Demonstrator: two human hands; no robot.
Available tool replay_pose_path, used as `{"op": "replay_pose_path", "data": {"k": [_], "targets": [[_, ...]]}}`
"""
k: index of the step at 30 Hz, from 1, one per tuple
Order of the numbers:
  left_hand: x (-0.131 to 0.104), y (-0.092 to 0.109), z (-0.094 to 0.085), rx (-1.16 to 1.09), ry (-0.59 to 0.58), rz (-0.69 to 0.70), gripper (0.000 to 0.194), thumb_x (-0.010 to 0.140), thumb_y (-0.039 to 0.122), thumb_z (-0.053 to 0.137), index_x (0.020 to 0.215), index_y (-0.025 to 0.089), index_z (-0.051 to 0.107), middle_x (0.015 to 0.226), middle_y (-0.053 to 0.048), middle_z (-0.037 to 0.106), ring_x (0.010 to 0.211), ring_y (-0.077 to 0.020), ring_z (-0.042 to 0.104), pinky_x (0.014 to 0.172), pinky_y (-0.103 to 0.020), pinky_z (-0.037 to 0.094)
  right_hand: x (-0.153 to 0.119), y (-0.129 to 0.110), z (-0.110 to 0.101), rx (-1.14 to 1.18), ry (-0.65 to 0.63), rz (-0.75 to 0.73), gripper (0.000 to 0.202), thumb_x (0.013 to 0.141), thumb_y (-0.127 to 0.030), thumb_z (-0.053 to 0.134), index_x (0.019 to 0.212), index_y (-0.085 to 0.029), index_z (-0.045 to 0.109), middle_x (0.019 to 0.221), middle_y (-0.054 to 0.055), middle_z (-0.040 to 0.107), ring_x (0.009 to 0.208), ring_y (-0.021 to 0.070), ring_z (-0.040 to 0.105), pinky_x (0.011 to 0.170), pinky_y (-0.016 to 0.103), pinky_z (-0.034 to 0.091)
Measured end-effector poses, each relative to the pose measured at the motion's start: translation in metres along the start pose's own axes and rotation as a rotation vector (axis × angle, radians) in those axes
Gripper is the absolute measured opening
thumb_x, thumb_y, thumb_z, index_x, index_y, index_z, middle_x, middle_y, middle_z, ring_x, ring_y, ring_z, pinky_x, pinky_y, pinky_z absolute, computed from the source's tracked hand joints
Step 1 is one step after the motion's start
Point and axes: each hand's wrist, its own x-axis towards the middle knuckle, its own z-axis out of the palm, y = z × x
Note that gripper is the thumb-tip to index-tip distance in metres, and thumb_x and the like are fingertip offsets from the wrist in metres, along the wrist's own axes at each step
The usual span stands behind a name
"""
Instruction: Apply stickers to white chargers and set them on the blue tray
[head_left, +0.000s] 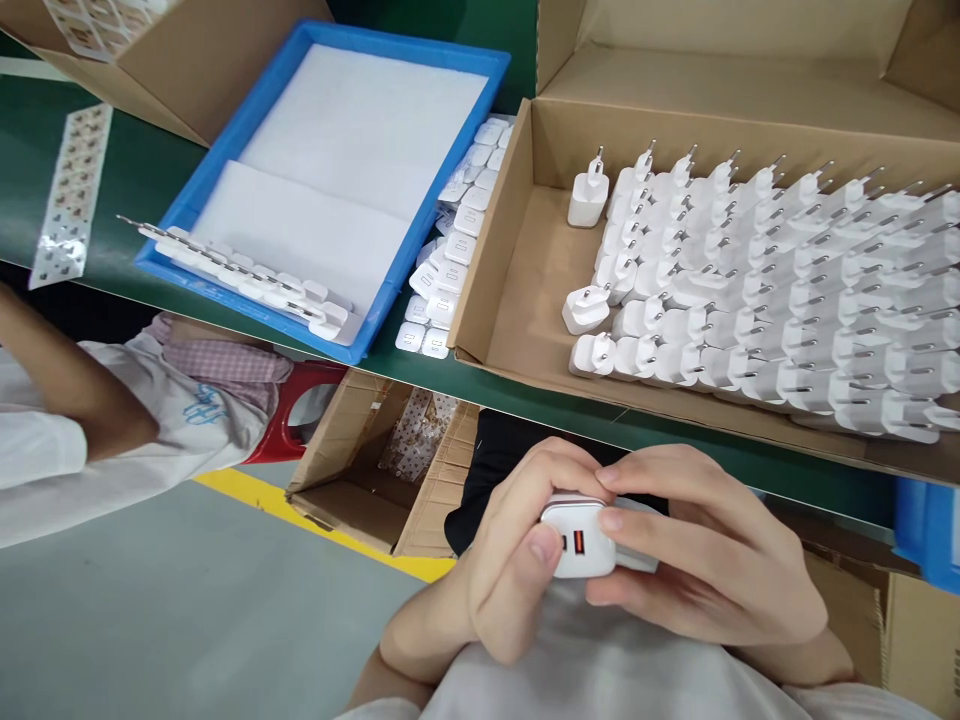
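Observation:
A white USB wall charger (pixel 592 560) is held close to my body, its port face turned up toward me with a red-orange slot showing. My left hand (pixel 517 560) wraps its left side, the thumb on the port face. Fingers of my right hand (pixel 697 550) press its upper right edge and right side. A pale flat piece sticks out under the right fingers; I cannot tell if it belongs to the charger. Beyond my hands a cardboard box (pixel 517 375) holds many white plug chargers (pixel 750 300) standing with their pins up.
Left of the box, several white port covers (pixel 450 275) lie on the green table (pixel 420 375). A blue tray (pixel 367 345) holds white sheets and a strip of white parts (pixel 247 280). A clear strip (pixel 71 200) lies farther left. Below stands an open carton (pixel 337 470); a co-worker sits at left.

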Motion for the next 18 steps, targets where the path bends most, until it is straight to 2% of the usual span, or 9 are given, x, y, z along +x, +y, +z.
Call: {"op": "replay_pose_path", "data": {"k": [3,8,14,18], "targets": [[0.001,0.000,0.001,-0.021,0.012,-0.012,0.033,0.108,0.050,0.053,0.109,0.021,0.069,0.102,-0.006,0.063,0.085,-0.0212,0.058,0.080,-0.037,0.046,0.001,0.001,-0.001,-0.005,-0.013,0.010,0.012,0.114,-0.026,0.064,0.113,-0.014,0.068,0.113,0.010,0.070,0.099,0.0174,0.073,0.082,0.029,0.069],[0.002,0.001,0.001,-0.049,0.011,-0.040,0.032,0.108,0.049,0.052,0.108,0.021,0.069,0.102,-0.006,0.064,0.087,-0.0217,0.059,0.080,-0.038,0.046,-0.001,0.005,0.004,0.068,0.071,0.006,0.011,0.109,-0.023,0.071,0.113,-0.013,0.068,0.109,0.013,0.075,0.096,0.0203,0.077,0.078,0.031,0.070],[0.004,0.000,0.003,-0.052,0.031,-0.059,0.043,0.108,0.061,0.051,0.105,0.021,0.066,0.098,-0.006,0.063,0.082,-0.0210,0.056,0.073,-0.036,0.044,-0.006,0.009,0.010,0.173,0.119,0.041,0.027,0.103,-0.022,0.079,0.126,-0.012,0.068,0.108,0.014,0.078,0.097,0.0233,0.079,0.078,0.033,0.071],[0.003,-0.004,0.003,-0.059,0.030,-0.030,0.029,0.108,0.050,0.058,0.105,0.021,0.065,0.095,-0.004,0.062,0.080,-0.0180,0.054,0.072,-0.033,0.044,-0.011,0.008,0.018,0.195,0.191,0.093,0.028,0.104,-0.025,0.078,0.127,-0.014,0.069,0.109,0.014,0.078,0.095,0.0245,0.078,0.079,0.037,0.070]]}}
